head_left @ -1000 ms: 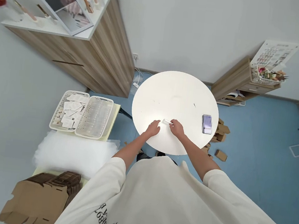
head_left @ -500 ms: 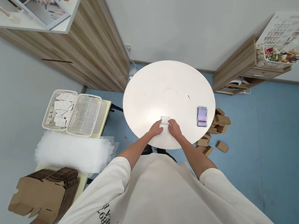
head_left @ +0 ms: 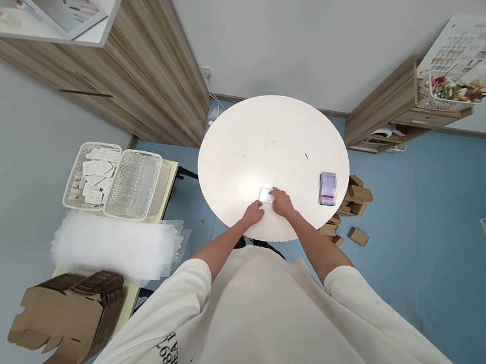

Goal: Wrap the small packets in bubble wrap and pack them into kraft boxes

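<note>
A small clear plastic case [head_left: 263, 196] with a bright, whitish face lies on the white oval table [head_left: 275, 133], near its front edge. My right hand [head_left: 282, 203] grips the case's right side, the fingers curled over its far right corner. My left hand [head_left: 253, 213] is at the near left corner, with fingertips pinched against the edge; the exact contact is too small to see well. To the right, by the table's edge, lies a phone-like slab [head_left: 328, 188] with a blurred purple screen.
On a side table at left stand a white basket of paper cards [head_left: 98, 167], a basket of clear cases [head_left: 134, 183], white film sheets [head_left: 115, 246] and flat cardboard boxes [head_left: 62, 313]. Small brown boxes [head_left: 359, 193] lie on the floor at right. A wooden cabinet [head_left: 160, 65] stands back left.
The case has turned slightly and now shows a brighter face. My left hand has slid down to its near corner, while my right hand has shifted a little farther over it.
</note>
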{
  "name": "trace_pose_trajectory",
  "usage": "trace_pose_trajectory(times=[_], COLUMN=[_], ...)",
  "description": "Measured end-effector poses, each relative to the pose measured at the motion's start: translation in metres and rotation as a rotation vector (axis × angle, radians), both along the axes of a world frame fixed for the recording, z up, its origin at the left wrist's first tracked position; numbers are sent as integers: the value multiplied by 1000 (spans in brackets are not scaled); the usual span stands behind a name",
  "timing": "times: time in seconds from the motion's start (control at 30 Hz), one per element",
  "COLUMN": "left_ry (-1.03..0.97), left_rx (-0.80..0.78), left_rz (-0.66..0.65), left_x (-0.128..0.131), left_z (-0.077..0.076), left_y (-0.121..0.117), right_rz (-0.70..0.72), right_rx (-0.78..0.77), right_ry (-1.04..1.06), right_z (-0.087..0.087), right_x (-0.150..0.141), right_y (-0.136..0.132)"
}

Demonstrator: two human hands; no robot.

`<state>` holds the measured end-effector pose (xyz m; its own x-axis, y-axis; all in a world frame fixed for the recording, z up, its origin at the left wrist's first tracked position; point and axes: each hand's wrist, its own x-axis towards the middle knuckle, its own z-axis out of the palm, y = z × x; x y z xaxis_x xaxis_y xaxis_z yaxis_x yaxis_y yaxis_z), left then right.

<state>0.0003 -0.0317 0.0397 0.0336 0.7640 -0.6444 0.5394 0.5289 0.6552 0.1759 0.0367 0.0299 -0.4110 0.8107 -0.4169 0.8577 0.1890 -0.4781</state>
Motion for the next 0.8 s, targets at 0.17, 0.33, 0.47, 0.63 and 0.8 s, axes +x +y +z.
trace_pose_trajectory(times=[0.17, 0.33, 0.47, 0.63, 0.8], left_ry=[-52, -64, -70, -96, -89], left_rx=[1, 50, 66, 49, 102], left_rz=[45, 87, 93, 84, 91], left_x=[1, -3, -6, -10, -14], left_z=[-7, -10, -8, -6, -4], left_y=[6, 11, 8, 8, 14], right_rz=[-20, -96, -147, -240, -294], right_rx=[-62, -106, -147, -191, -162], right_ry=[1, 8, 55, 87, 94], right_z=[-4, 3, 6, 10, 20], right_x=[-2, -2, -8, -15, -16], right_y=[-4, -25, -46, -54, -46])
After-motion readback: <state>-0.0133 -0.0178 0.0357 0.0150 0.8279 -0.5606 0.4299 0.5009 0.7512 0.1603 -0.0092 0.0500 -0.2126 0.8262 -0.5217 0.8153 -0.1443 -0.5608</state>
